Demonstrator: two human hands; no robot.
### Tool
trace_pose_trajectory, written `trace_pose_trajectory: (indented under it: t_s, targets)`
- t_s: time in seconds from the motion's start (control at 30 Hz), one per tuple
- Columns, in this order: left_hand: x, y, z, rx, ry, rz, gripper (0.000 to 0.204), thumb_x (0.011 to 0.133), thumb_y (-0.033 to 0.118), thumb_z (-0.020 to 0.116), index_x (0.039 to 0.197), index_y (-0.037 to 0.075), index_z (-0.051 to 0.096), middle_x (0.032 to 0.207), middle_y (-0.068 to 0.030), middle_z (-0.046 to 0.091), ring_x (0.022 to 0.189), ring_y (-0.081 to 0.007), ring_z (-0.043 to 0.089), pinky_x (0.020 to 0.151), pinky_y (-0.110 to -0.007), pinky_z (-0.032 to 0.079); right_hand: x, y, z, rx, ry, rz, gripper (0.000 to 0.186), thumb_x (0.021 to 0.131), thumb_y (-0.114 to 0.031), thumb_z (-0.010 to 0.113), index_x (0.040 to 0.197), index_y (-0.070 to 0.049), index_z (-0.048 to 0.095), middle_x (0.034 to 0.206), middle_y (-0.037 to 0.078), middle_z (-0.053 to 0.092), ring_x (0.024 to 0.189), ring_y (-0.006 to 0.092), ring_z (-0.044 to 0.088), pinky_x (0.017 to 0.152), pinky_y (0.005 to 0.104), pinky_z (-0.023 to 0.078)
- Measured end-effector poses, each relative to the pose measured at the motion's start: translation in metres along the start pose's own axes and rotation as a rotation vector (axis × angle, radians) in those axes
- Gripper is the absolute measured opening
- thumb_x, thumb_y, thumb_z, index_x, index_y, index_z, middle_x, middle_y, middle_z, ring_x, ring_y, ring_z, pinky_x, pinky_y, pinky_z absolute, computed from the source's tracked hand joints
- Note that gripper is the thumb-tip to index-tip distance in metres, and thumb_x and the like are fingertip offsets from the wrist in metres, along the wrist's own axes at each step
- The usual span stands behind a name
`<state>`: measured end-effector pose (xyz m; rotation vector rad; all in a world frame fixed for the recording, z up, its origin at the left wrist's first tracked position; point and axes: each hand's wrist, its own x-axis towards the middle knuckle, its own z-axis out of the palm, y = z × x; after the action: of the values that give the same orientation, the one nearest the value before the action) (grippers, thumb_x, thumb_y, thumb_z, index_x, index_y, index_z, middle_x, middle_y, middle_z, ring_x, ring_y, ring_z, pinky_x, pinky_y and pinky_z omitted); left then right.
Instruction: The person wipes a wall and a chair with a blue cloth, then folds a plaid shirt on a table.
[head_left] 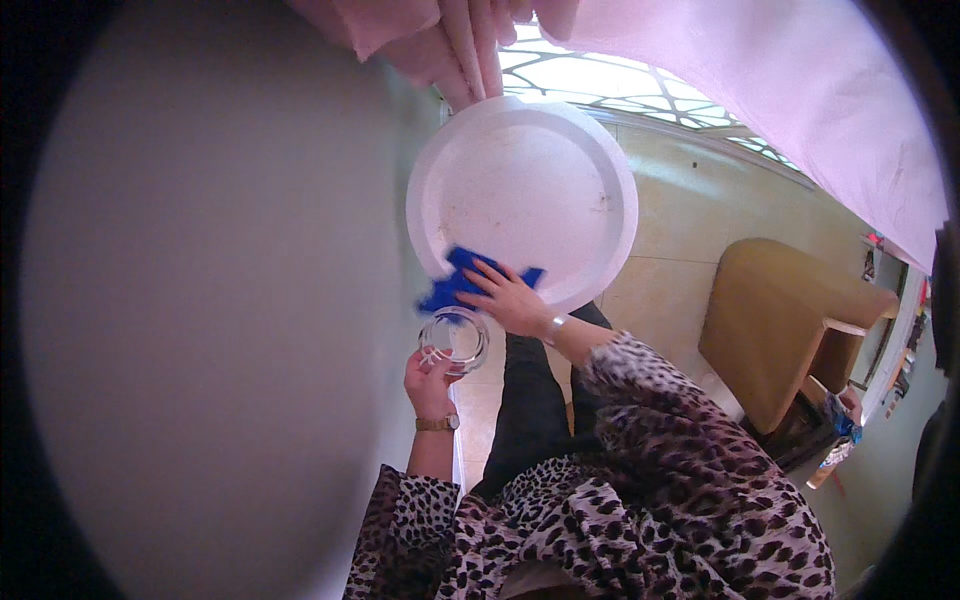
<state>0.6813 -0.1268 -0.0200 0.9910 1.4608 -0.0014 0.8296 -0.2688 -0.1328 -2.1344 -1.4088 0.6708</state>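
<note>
My left hand [430, 388], with a brown-strapped watch at the wrist, grips the near edge of a clear round dish [482, 352], held up near the wall. Just beyond the dish, a blue cloth [440, 297] lies at the near left rim of a round white tabletop [520, 180]. Over that cloth, my right hand [512, 303] holds it with its fingers spread across the top. The cloth bunches out on both sides of the hand and is slightly blurred. Small dark specks mark the tabletop.
A plain grey wall [220, 300] runs close along the left. Pink curtains [800, 90] hang at the far side before a patterned window [620, 80]. To the right stands a tan upholstered seat [765, 320] on the tiled floor [665, 290], with clutter beyond it.
</note>
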Motion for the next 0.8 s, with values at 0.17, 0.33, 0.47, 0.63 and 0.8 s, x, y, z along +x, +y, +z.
trace_pose_trajectory:
  t_s: [0.17, 0.33, 0.47, 0.63, 0.8]
  targets:
    - [-0.003, 0.001, 0.000, 0.027, -0.050, 0.013, 0.037, 0.082, -0.006, 0.061, 0.116, 0.004, 0.051, 0.104, -0.0166, 0.068, 0.072, -0.0227, 0.070, 0.057, -0.031, 0.058, -0.124, 0.106, -0.067, -0.141, -0.077, 0.158, 0.061, 0.079, -0.004, 0.061, 0.138, -0.021, 0.055, 0.154, 0.013, 0.037, 0.147, 0.0325, 0.027, 0.118, 0.0513, 0.023]
    - [-0.006, 0.009, 0.007, 0.062, -0.071, 0.007, 0.037, 0.082, -0.006, 0.061, 0.116, 0.003, 0.051, 0.104, -0.0161, 0.068, 0.072, -0.0227, 0.070, 0.056, -0.031, 0.059, -0.101, 0.124, -0.118, -0.405, 0.251, 0.540, 0.056, 0.082, -0.004, 0.057, 0.137, -0.011, 0.054, 0.154, 0.017, 0.036, 0.145, 0.0377, 0.027, 0.115, 0.0524, 0.024]
    - [-0.010, 0.011, 0.007, 0.087, -0.059, 0.011, 0.038, 0.081, -0.007, 0.061, 0.117, 0.003, 0.051, 0.104, -0.0158, 0.068, 0.072, -0.0227, 0.070, 0.056, -0.031, 0.058, -0.096, 0.056, -0.020, -0.254, 0.371, 0.697, 0.051, 0.083, -0.010, 0.057, 0.133, 0.000, 0.054, 0.144, 0.025, 0.044, 0.143, 0.0379, 0.032, 0.114, 0.0545, 0.024]
    - [-0.011, 0.012, 0.005, 0.105, -0.075, 0.038, 0.040, 0.081, -0.007, 0.060, 0.118, 0.002, 0.050, 0.105, -0.0157, 0.067, 0.073, -0.0231, 0.069, 0.057, -0.032, 0.059, -0.112, 0.014, -0.017, -0.067, 0.157, 0.309, 0.044, 0.083, -0.009, 0.058, 0.126, -0.007, 0.060, 0.143, 0.016, 0.048, 0.139, 0.0337, 0.039, 0.115, 0.0493, 0.029]
    - [-0.011, 0.013, 0.007, 0.111, -0.087, 0.053, 0.041, 0.082, -0.005, 0.062, 0.120, 0.000, 0.048, 0.103, -0.0164, 0.068, 0.076, -0.0225, 0.070, 0.059, -0.032, 0.059, -0.058, 0.136, -0.091, -0.395, 0.350, 0.590, 0.052, 0.091, -0.013, 0.053, 0.143, -0.006, 0.046, 0.155, 0.014, 0.037, 0.148, 0.0316, 0.023, 0.119, 0.0480, 0.018]
